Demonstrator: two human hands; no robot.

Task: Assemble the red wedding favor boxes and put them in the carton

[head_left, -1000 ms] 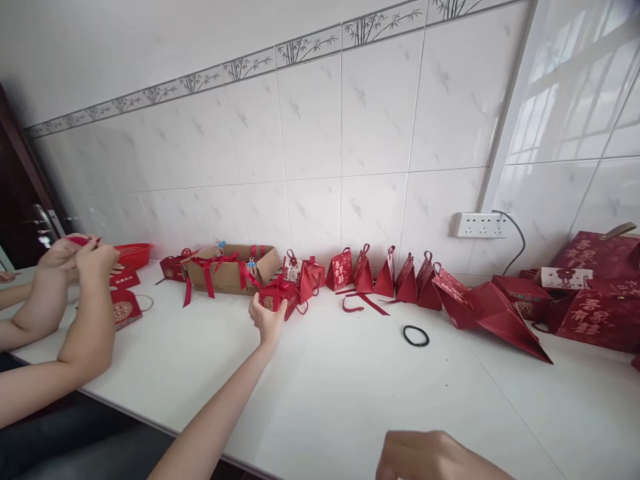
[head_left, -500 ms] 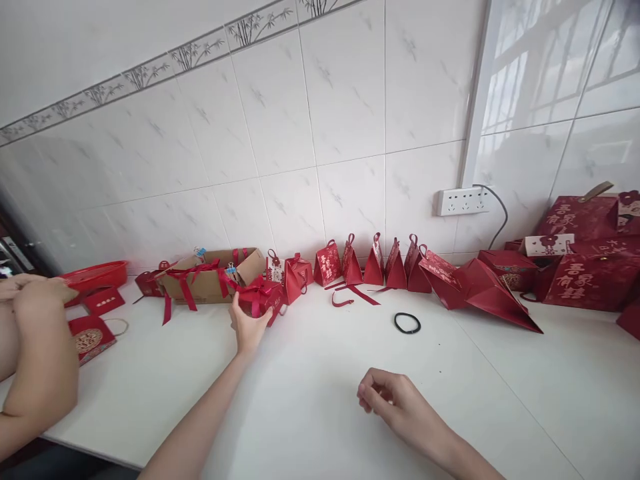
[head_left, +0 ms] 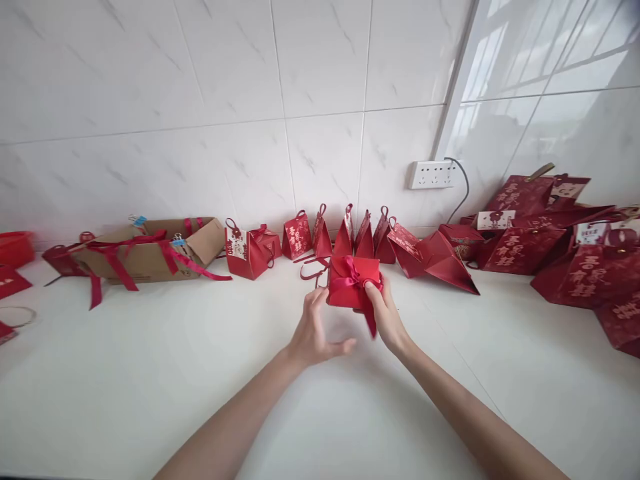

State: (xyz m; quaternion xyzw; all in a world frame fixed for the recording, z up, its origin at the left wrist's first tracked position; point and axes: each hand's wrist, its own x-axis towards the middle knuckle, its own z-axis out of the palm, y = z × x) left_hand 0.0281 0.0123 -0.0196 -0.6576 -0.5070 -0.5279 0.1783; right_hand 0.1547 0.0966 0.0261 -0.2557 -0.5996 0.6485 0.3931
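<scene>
right hand (head_left: pixel 389 312) clamped on red box (head_left: pixel 341 293), thumb on top by pink bow (head_left: pixel 352 281). left hand (head_left: pixel 315 333) at box's left side, thumb spread well apart from fingers, fingertips at box edge; touching or not, cannot tell. box held above white table (head_left: pixel 200 373), in front of row of small red bags (head_left: pixel 349 233). cardboard box (head_left: pixel 150 263) with ribbons off to left, power strip (head_left: pixel 434 175) on wall.

Two bare hands, the left (head_left: pixel 316 331) and the right (head_left: pixel 386 308); slim, uncovered forearms, no sleeves or gloves visible.
</scene>
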